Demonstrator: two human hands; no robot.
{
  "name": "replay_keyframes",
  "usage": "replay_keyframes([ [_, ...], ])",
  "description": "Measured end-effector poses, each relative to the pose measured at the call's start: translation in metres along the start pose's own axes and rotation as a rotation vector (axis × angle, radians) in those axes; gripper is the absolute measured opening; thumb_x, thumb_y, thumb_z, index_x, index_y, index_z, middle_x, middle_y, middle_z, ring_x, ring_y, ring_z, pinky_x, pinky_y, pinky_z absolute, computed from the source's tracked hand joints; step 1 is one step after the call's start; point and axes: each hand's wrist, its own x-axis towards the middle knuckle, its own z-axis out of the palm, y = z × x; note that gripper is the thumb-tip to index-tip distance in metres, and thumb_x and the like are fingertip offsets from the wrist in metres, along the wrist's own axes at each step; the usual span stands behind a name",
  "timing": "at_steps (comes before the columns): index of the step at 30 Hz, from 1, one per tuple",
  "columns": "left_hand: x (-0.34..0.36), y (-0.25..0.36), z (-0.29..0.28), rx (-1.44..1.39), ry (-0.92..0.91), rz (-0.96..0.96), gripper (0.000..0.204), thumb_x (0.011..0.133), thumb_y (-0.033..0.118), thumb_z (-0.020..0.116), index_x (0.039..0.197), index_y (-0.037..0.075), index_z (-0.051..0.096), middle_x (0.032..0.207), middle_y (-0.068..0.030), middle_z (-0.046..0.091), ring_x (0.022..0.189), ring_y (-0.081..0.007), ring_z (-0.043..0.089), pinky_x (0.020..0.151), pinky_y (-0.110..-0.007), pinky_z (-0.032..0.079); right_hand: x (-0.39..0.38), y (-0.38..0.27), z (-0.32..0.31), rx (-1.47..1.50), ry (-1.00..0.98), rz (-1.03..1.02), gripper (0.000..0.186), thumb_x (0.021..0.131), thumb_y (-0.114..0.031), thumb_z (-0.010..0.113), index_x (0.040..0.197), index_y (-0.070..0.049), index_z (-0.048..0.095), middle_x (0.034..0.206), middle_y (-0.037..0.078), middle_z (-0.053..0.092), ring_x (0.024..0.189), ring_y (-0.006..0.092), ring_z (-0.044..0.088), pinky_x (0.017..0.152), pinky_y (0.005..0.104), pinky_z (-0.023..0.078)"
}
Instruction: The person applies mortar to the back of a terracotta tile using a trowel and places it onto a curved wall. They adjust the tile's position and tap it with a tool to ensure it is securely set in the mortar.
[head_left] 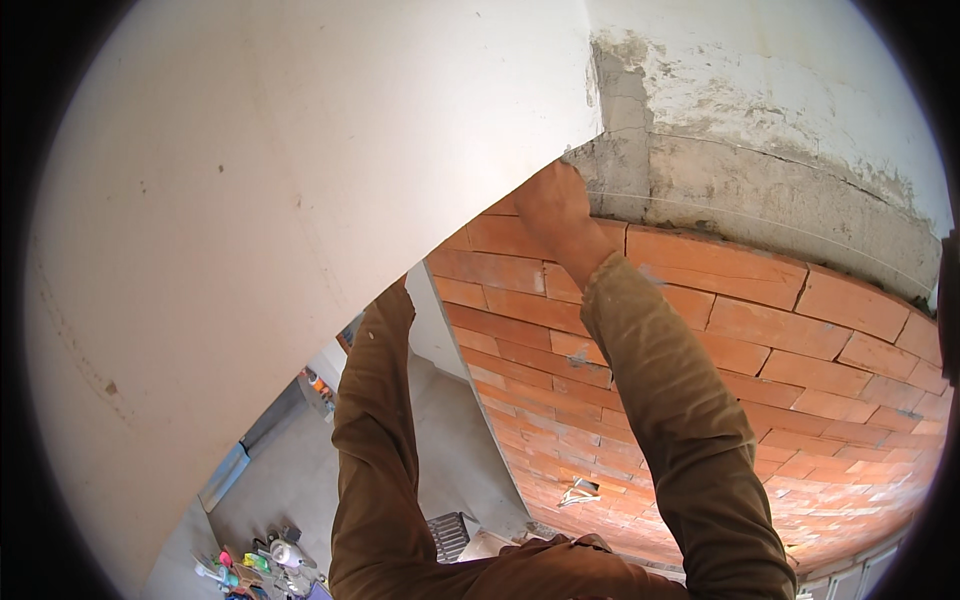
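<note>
My right hand [558, 212] is raised to the top of an orange brick wall [800, 330], close to the edge of a large white flat surface [300, 130]. Its fingers look curled, and their tips and anything in them are hidden. My left forearm [375, 400] in a brown sleeve reaches up to the same white edge lower down. Only a sliver of my left hand [401, 284] shows at the cuff, so its fingers cannot be seen. Just beyond my right hand is a strip of rough grey concrete [735, 175] above the top bricks.
A thin pale string [740, 200] runs across the concrete. Far below lies a grey floor [460, 430] with a dark slatted crate [448, 537]. Mixed bottles and small items [265, 565] are heaped at lower left. A hole [580, 492] opens low in the bricks.
</note>
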Motion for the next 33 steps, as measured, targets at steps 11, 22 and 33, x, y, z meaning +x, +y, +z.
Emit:
replay_keyframes([
  [11, 0.003, 0.005, -0.001, 0.06, 0.027, -0.024, 0.023, 0.094, 0.007, 0.058, 0.109, -0.009, 0.065, 0.108, -0.0189, 0.07, 0.101, -0.0257, 0.065, 0.088, -0.038, 0.049, -0.002, -0.003, 0.003, -0.087, -0.023, -0.03, 0.017, 0.088, -0.013, 0.062, 0.095, -0.005, 0.075, 0.109, 0.022, 0.068, 0.087, 0.0306, 0.072, 0.083, 0.0417, 0.055],
  [22, 0.007, 0.009, -0.013, 0.059, 0.03, -0.017, 0.023, 0.095, 0.008, 0.058, 0.11, -0.008, 0.065, 0.106, -0.018, 0.071, 0.098, -0.025, 0.065, 0.087, -0.037, 0.05, -0.002, -0.004, 0.011, -0.15, 0.053, -0.061, 0.014, 0.086, -0.013, 0.063, 0.092, -0.007, 0.075, 0.106, 0.02, 0.069, 0.082, 0.0264, 0.072, 0.083, 0.0418, 0.053],
  [33, 0.016, 0.011, -0.024, 0.07, 0.045, 0.005, 0.024, 0.095, 0.009, 0.058, 0.111, -0.007, 0.065, 0.104, -0.017, 0.071, 0.096, -0.0243, 0.066, 0.085, -0.037, 0.05, -0.004, 0.003, 0.013, -0.161, 0.111, -0.088, 0.014, 0.085, -0.012, 0.063, 0.09, -0.007, 0.075, 0.102, 0.02, 0.069, 0.079, 0.0267, 0.072, 0.078, 0.0407, 0.053],
])
